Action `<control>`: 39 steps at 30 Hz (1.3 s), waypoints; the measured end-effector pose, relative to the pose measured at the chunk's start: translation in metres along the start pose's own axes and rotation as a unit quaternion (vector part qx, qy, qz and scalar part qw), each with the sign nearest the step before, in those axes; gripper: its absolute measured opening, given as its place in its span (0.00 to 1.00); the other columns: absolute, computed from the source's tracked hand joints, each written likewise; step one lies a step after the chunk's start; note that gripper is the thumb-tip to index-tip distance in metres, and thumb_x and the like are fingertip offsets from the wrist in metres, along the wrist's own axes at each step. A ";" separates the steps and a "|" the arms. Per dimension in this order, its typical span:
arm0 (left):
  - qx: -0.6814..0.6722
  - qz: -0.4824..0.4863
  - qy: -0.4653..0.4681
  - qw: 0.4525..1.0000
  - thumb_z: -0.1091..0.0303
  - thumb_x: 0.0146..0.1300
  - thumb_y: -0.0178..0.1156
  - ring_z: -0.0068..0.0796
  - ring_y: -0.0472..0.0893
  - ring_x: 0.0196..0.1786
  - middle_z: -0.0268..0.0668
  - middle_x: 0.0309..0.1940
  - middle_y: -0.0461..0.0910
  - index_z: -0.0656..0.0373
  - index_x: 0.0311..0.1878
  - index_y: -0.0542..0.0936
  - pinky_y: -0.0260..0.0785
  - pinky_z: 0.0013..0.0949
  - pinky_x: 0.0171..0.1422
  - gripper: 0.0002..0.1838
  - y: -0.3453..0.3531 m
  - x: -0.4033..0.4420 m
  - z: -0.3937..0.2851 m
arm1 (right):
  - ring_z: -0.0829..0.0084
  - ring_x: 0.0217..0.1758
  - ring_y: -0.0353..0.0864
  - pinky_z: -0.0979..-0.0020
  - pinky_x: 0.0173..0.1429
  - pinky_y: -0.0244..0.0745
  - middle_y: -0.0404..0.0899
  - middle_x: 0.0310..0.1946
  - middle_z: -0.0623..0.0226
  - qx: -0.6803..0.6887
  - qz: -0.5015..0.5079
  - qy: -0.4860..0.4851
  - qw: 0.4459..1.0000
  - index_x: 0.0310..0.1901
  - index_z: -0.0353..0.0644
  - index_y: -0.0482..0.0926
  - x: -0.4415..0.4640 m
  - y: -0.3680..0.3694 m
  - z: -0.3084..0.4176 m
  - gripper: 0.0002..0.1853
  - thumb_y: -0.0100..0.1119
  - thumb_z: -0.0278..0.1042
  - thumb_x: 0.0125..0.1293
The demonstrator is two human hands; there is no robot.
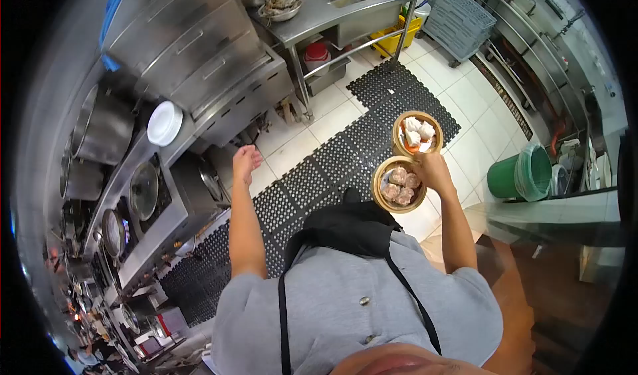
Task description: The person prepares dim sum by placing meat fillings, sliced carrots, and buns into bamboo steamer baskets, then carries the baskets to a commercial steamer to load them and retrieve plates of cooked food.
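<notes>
My right hand (432,170) is closed where the rims of two bamboo steamer baskets meet, and it carries both over the floor. In the upper bamboo steamer (396,127) sit several white dumplings (413,135) with some orange-red beneath them. The lower bamboo steamer (379,192) contains several pinkish open-topped dumplings (400,186). Both baskets are uncovered. My fingers' exact grip under the rims is hidden. Out to the left, my left hand (246,163) hangs in the air with loosely curled fingers and holds nothing.
A steel steamer cabinet (193,49), a stack of white plates (165,124) and a stove with pots (143,192) line the left. Ahead stands a sink table (319,26). A green bin (512,177) and grey crates (458,26) are at right. Black rubber mats (319,165) cover floor tiles.
</notes>
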State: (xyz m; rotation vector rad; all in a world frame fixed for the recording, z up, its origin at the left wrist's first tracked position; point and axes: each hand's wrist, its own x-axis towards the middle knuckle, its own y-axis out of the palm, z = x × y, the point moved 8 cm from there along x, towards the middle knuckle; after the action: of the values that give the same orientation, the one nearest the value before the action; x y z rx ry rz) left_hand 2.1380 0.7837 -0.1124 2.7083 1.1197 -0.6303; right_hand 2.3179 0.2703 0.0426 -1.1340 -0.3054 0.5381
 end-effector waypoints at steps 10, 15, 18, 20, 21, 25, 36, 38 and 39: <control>-0.111 -0.092 -0.045 0.989 0.62 0.66 0.60 0.31 0.81 0.36 0.35 0.36 0.80 0.56 0.48 0.76 0.73 0.31 0.40 0.12 0.022 0.143 -0.031 | 0.50 0.34 0.82 0.55 0.41 0.77 0.81 0.29 0.48 -0.051 0.022 -0.108 0.993 0.31 0.38 0.82 0.371 -0.058 0.001 0.09 0.59 0.34 0.55; -0.163 -0.132 -0.039 0.977 0.63 0.66 0.60 0.31 0.81 0.37 0.36 0.36 0.79 0.57 0.48 0.76 0.72 0.31 0.40 0.12 0.025 0.201 -0.077 | 0.48 0.32 0.81 0.53 0.40 0.77 0.80 0.26 0.47 -0.057 -0.012 -0.216 0.975 0.28 0.37 0.82 0.555 -0.050 0.019 0.10 0.59 0.36 0.56; -0.190 -0.149 -0.008 0.970 0.63 0.67 0.59 0.31 0.80 0.38 0.38 0.39 0.79 0.58 0.50 0.76 0.72 0.30 0.41 0.13 0.029 0.233 -0.121 | 0.49 0.34 0.81 0.54 0.41 0.76 0.81 0.28 0.48 -0.074 -0.015 -0.252 0.965 0.30 0.36 0.83 0.650 -0.040 0.043 0.11 0.61 0.37 0.55; -0.181 -0.170 0.005 0.969 0.63 0.67 0.59 0.31 0.80 0.38 0.39 0.39 0.79 0.58 0.50 0.76 0.72 0.30 0.41 0.13 0.034 0.238 -0.145 | 0.49 0.35 0.81 0.55 0.41 0.76 0.81 0.29 0.47 -0.071 0.000 -0.269 0.960 0.32 0.36 0.83 0.700 -0.028 0.058 0.12 0.62 0.37 0.55; -0.173 -0.182 0.024 0.968 0.62 0.67 0.59 0.31 0.80 0.38 0.39 0.39 0.79 0.58 0.51 0.76 0.72 0.31 0.42 0.13 0.036 0.241 -0.160 | 0.49 0.36 0.82 0.55 0.42 0.77 0.81 0.29 0.48 -0.080 0.003 -0.277 0.958 0.31 0.36 0.83 0.723 -0.025 0.067 0.11 0.61 0.36 0.55; -0.183 -0.238 0.034 0.953 0.62 0.67 0.60 0.31 0.80 0.38 0.39 0.39 0.79 0.59 0.51 0.75 0.73 0.30 0.42 0.14 0.035 0.244 -0.176 | 0.48 0.36 0.81 0.55 0.43 0.76 0.81 0.29 0.49 -0.079 0.048 -0.307 0.947 0.32 0.37 0.83 0.810 0.002 0.085 0.11 0.62 0.38 0.56; -0.252 -0.364 0.049 0.895 0.61 0.69 0.58 0.35 0.82 0.43 0.41 0.42 0.80 0.61 0.54 0.74 0.76 0.35 0.49 0.16 0.066 0.238 -0.181 | 0.48 0.39 0.81 0.55 0.44 0.75 0.82 0.32 0.49 -0.037 0.151 -0.425 0.892 0.38 0.38 0.81 0.897 0.062 0.113 0.16 0.63 0.43 0.58; -0.289 -0.390 0.050 0.873 0.61 0.69 0.57 0.39 0.82 0.44 0.45 0.45 0.80 0.63 0.56 0.73 0.76 0.37 0.48 0.18 0.071 0.242 -0.193 | 0.48 0.40 0.82 0.54 0.44 0.75 0.82 0.33 0.49 -0.054 0.178 -0.413 0.892 0.41 0.39 0.82 0.897 0.067 0.119 0.17 0.64 0.44 0.57; -0.300 -0.403 0.054 0.863 0.61 0.69 0.57 0.42 0.82 0.46 0.47 0.47 0.79 0.64 0.59 0.72 0.77 0.38 0.48 0.21 0.066 0.243 -0.191 | 0.48 0.40 0.82 0.53 0.45 0.75 0.82 0.33 0.49 -0.054 0.187 -0.413 0.890 0.42 0.40 0.82 0.895 0.065 0.124 0.17 0.64 0.44 0.57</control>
State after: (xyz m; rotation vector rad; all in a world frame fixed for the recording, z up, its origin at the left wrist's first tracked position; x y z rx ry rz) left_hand 2.4001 0.9473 -0.0473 1.7003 2.0702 -0.1371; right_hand 2.9869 0.8799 -0.0004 -1.0210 -0.8682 1.3656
